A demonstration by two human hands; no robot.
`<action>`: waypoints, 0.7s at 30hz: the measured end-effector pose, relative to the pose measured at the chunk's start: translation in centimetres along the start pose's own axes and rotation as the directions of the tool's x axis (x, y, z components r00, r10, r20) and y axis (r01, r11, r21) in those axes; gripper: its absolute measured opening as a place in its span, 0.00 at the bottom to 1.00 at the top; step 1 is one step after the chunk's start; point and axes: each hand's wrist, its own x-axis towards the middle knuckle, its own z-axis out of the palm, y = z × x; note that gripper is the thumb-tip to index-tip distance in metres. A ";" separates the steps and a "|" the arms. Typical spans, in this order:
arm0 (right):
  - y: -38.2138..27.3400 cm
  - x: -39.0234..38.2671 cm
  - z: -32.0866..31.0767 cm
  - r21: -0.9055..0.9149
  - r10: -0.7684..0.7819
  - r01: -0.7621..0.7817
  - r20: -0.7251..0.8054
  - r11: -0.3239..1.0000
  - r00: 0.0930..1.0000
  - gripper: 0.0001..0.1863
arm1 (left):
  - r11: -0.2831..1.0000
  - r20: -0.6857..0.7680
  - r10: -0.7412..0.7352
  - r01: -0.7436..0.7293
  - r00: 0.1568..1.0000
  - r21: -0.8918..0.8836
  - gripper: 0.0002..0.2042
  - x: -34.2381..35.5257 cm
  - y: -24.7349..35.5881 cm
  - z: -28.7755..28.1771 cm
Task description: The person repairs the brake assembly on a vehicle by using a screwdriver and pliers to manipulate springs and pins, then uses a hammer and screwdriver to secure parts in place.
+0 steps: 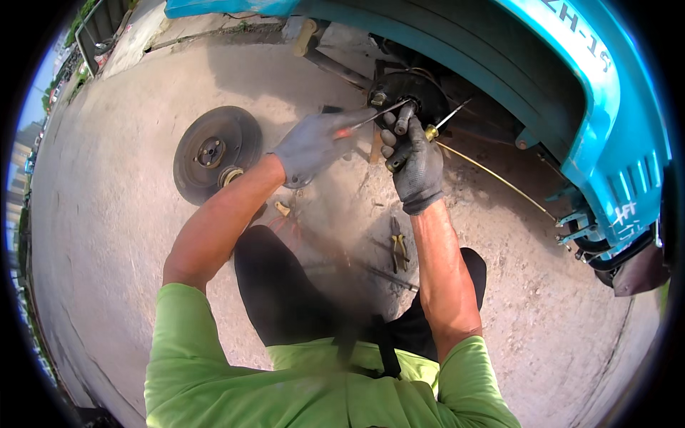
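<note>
My left hand (310,150), in a grey glove, is closed around a screwdriver (380,115). A bit of red-orange handle shows at the fingers, and its thin shaft reaches into the dark round wheel hub assembly (428,93). In my right hand (419,175), also gloved, lies a second screwdriver (432,133) with a dark and yellowish handle. Its shaft points up and to the right, away from the hub's middle. A short metal spindle (404,118) sticks out from the hub just above my right fingers. I cannot tell whether those fingers touch it.
Left of my arm a black wheel (193,153) lies flat on concrete, a metal ring (230,175) by its edge. Pliers with yellow handles (399,250) lie between my knees. A turquoise vehicle body (606,93) overhangs at the right. A yellowish cable (492,173) runs beneath it.
</note>
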 end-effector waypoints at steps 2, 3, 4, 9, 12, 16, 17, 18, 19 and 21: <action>0.1 -0.2 0.1 -0.095 -0.015 0.016 0.008 0.995 1.000 0.12 | 1.000 0.004 -0.004 0.004 1.000 0.022 0.28 0.0 -0.2 -0.5; 0.0 -0.2 0.2 -0.126 -0.018 0.018 0.004 0.992 1.000 0.13 | 0.995 -0.015 0.046 -0.045 0.999 0.084 0.28 0.2 -0.8 -0.4; -0.2 -0.3 0.2 -0.162 -0.023 0.023 -0.002 0.986 1.000 0.13 | 0.985 -0.030 0.101 -0.096 0.994 0.142 0.28 0.5 -1.2 -0.3; -0.3 -0.2 -0.4 -0.211 -0.032 0.034 0.013 0.977 0.999 0.16 | 0.959 -0.008 0.162 -0.156 0.987 0.238 0.29 1.6 -2.8 -1.2; -0.1 -0.2 -0.3 -0.205 -0.031 0.037 0.034 0.978 0.999 0.17 | 0.968 0.047 0.133 -0.140 0.990 0.210 0.29 2.1 -3.2 -2.3; -0.4 -0.4 0.0 -0.258 -0.057 0.062 0.027 0.964 0.998 0.18 | 0.998 0.137 0.001 -0.010 0.991 0.064 0.29 2.8 -3.2 -2.6; -0.3 -0.3 -0.1 -0.261 -0.060 0.067 0.033 0.963 0.998 0.19 | 0.995 0.139 0.007 -0.021 0.990 0.096 0.29 2.8 -3.1 -2.8; -0.3 -0.2 -0.2 -0.265 -0.063 0.071 0.039 0.962 0.997 0.19 | 0.991 0.142 0.013 -0.031 0.990 0.127 0.30 2.8 -3.0 -2.9; -0.3 -0.2 -0.3 -0.268 -0.067 0.077 0.045 0.960 0.997 0.19 | 0.986 0.144 0.020 -0.043 0.989 0.159 0.30 2.7 -2.9 -2.9; -0.7 -0.4 -0.2 -0.251 -0.033 0.047 0.060 0.967 0.998 0.17 | 0.960 0.073 0.153 -0.166 0.986 0.227 0.31 2.3 -2.8 -2.5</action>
